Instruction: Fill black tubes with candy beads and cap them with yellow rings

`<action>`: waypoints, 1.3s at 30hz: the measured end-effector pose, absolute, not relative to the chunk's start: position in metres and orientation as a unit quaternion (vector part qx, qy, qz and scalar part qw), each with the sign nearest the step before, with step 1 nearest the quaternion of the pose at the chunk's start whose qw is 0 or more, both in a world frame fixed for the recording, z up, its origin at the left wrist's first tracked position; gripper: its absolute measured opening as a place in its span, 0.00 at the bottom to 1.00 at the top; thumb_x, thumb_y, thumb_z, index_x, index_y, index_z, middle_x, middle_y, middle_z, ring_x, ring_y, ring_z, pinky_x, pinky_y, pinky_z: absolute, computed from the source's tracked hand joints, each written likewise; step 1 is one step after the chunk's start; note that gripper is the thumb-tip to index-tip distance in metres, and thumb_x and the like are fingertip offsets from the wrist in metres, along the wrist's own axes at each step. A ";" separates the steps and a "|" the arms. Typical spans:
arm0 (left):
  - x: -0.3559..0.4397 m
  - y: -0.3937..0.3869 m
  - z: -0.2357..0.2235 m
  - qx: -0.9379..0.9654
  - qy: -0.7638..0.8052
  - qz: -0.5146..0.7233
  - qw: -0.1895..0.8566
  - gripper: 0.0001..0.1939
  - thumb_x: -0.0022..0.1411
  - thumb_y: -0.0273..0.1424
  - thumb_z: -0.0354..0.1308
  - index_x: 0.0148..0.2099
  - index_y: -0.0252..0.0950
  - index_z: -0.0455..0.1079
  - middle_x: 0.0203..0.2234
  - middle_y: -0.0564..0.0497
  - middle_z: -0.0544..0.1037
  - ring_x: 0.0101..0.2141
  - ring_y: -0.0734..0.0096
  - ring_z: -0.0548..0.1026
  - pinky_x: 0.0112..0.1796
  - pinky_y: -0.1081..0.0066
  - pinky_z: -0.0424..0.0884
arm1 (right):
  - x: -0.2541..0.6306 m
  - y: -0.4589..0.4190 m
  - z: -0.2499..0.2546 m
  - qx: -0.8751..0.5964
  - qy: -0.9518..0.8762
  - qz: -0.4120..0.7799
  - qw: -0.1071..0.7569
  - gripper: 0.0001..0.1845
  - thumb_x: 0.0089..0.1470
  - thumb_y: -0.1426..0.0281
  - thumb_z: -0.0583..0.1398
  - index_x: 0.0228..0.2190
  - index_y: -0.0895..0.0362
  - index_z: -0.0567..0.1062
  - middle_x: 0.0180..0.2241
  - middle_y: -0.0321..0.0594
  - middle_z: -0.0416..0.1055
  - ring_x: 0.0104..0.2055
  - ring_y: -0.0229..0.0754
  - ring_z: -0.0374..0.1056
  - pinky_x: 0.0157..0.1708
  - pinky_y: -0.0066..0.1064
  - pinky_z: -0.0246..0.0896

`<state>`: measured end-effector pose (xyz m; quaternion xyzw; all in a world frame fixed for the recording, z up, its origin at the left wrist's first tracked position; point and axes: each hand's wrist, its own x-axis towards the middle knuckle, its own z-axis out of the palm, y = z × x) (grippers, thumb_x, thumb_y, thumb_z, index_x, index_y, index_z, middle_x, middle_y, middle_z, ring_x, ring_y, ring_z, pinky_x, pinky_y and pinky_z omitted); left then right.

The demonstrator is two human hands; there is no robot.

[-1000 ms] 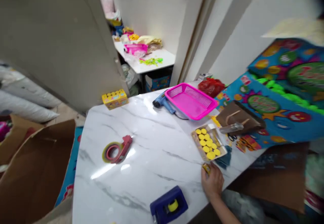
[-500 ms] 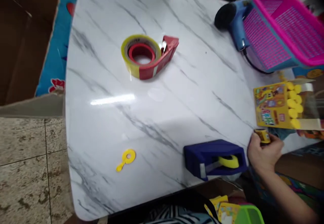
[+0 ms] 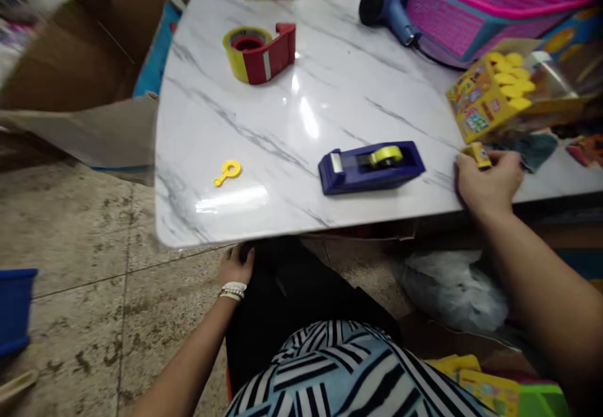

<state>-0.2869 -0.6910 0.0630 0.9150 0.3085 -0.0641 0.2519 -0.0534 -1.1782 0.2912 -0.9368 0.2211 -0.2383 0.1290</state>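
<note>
My right hand rests at the table's front right edge, its fingers closed around a small yellow printed piece whose exact kind I cannot make out. Just behind it stands an open yellow printed box with several yellow round-ended pieces showing at its top. My left hand lies on my thigh below the table edge; its visible fingers are apart and it holds nothing I can see. A blue tape dispenser sits left of my right hand. Farther left lies a yellow ring-ended wand.
A red tape gun with a clear-yellow roll stands toward the back of the marbled table. At the back right are a blue heat gun and a pink-and-blue basket. Left of the table is a large open carton.
My view has tilted down and turned, bringing my left hand and lap into sight. My right hand stays by the yellow box, still holding the small yellow piece.
</note>
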 end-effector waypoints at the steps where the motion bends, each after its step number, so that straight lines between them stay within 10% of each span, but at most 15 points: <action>1: -0.292 -0.691 0.074 0.920 0.300 -0.056 0.244 0.22 0.64 0.43 0.56 0.54 0.34 0.69 0.50 0.42 0.73 0.49 0.57 0.72 0.52 0.54 0.68 | -0.054 -1.178 0.291 -0.938 0.211 -0.236 0.142 0.27 0.52 0.59 0.62 0.46 0.68 0.70 0.43 0.59 0.70 0.41 0.47 0.62 0.41 0.38 0.51; 19: -0.223 -0.819 0.160 0.895 0.283 -0.037 0.343 0.32 0.63 0.48 0.51 0.64 0.37 0.62 0.48 0.42 0.78 0.48 0.51 0.77 0.46 0.61 0.73 | -0.068 -1.174 0.286 -0.898 0.170 -0.294 0.278 0.20 0.48 0.57 0.60 0.36 0.60 0.73 0.30 0.47 0.71 0.34 0.50 0.64 0.37 0.38 0.57; 31: -0.205 -0.819 0.133 0.885 0.308 -0.104 0.333 0.34 0.66 0.53 0.37 0.51 0.34 0.73 0.48 0.35 0.77 0.51 0.45 0.73 0.49 0.56 0.68 | -0.061 -1.177 0.296 -0.892 0.167 -0.321 0.271 0.15 0.49 0.62 0.60 0.36 0.59 0.69 0.35 0.48 0.71 0.38 0.49 0.66 0.43 0.41 0.60; 39: -0.207 -0.822 0.135 0.896 0.281 -0.137 0.316 0.32 0.58 0.59 0.47 0.40 0.36 0.77 0.42 0.37 0.80 0.50 0.43 0.74 0.49 0.57 0.68 | -0.057 -1.182 0.288 -0.843 0.136 -0.400 0.332 0.17 0.50 0.65 0.60 0.40 0.56 0.62 0.34 0.43 0.72 0.37 0.48 0.71 0.41 0.40 0.65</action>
